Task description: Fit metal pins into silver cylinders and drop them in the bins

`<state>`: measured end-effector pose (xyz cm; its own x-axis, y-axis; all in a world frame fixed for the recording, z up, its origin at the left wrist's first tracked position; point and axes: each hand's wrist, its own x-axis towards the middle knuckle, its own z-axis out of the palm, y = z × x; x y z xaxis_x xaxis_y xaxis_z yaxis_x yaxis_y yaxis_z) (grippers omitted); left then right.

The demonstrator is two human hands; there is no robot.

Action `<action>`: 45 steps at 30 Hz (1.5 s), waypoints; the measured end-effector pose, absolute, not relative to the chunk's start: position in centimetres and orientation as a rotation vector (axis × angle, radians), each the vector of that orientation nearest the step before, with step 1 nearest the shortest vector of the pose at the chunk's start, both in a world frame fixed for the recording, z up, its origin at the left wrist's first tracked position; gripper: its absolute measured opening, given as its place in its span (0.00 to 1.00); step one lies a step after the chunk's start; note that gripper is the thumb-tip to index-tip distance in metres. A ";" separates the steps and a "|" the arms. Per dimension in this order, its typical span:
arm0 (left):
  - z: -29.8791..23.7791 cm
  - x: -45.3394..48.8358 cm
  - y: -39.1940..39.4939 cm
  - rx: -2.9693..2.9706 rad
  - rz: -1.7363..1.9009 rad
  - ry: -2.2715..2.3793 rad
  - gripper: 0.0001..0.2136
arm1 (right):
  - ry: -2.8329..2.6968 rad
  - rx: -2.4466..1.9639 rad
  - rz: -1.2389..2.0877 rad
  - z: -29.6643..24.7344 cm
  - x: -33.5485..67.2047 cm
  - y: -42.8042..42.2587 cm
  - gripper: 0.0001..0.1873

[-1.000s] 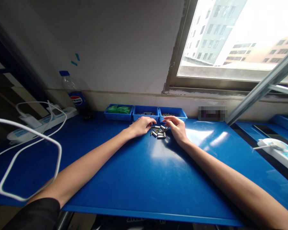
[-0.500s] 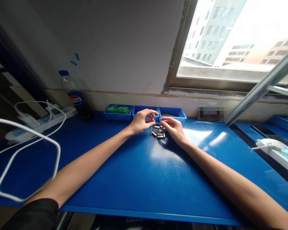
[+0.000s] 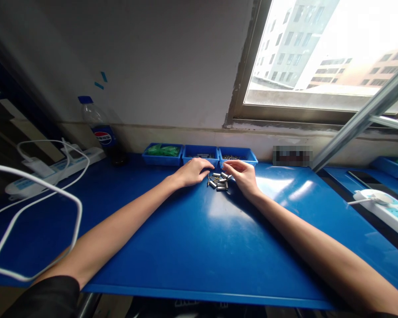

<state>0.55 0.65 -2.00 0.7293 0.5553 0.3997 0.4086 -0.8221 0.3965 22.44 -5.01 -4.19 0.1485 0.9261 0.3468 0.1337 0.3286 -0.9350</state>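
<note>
A small pile of silvery metal blocks [image 3: 222, 187] and thin screw-like pieces lies on the blue table between my hands. My left hand [image 3: 193, 172] is low at the pile's left edge, its thumb and forefinger apart, with nothing visible between them. On the other side, my right hand [image 3: 242, 176] is closed in a pinch just above the pile's right edge. Whatever lies in that pinch is too small to make out. Right behind the hands stand a blue bin [image 3: 200, 160] with grey metal parts and another blue bin [image 3: 248, 156] with thin screw-like pieces.
A third blue bin [image 3: 146, 158] holds green packets. A cola bottle [image 3: 105, 136] stands at the back left, near a power strip [image 3: 20, 189]. A white cable [image 3: 78, 212] loops near my left forearm. Another power strip [image 3: 396, 216] and a metal bar [image 3: 358, 119] are right.
My hands were close together over the pile with a thin piece between their fingertips. They have moved apart, and my left hand has come down toward the table.
</note>
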 end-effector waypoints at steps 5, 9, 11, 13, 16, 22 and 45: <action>-2.1 0.1 1.0 2.792 0.447 0.760 0.15 | -1.204 -1.041 0.762 -4.3 23.4 -4.0 0.33; -1.9 0.0 0.8 2.812 0.437 0.854 0.12 | -1.261 -1.029 0.806 -4.4 23.5 -4.2 0.35; -1.7 -0.2 0.7 2.808 0.447 0.868 0.11 | -1.279 -1.032 0.796 -4.4 23.3 -4.4 0.31; -1.5 -0.3 0.8 2.794 0.442 0.870 0.09 | -1.296 -1.042 0.785 -4.5 23.1 -4.6 0.26; -1.2 -0.5 0.9 2.747 0.501 0.825 0.08 | -1.307 -1.063 0.775 -4.5 22.9 -4.7 0.21; -0.5 0.0 0.7 2.535 0.921 0.727 0.10 | -1.382 -1.072 0.809 -4.3 22.6 -5.2 0.19; -0.9 0.1 0.0 2.452 0.446 0.914 0.22 | -1.316 -1.014 0.814 -4.1 23.0 -4.8 0.19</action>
<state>0.09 -0.03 -0.90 0.7235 0.6779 0.1309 0.5208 -0.6603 0.5411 23.04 -4.79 -4.14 0.1072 0.9203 0.3764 0.0742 0.3701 -0.9260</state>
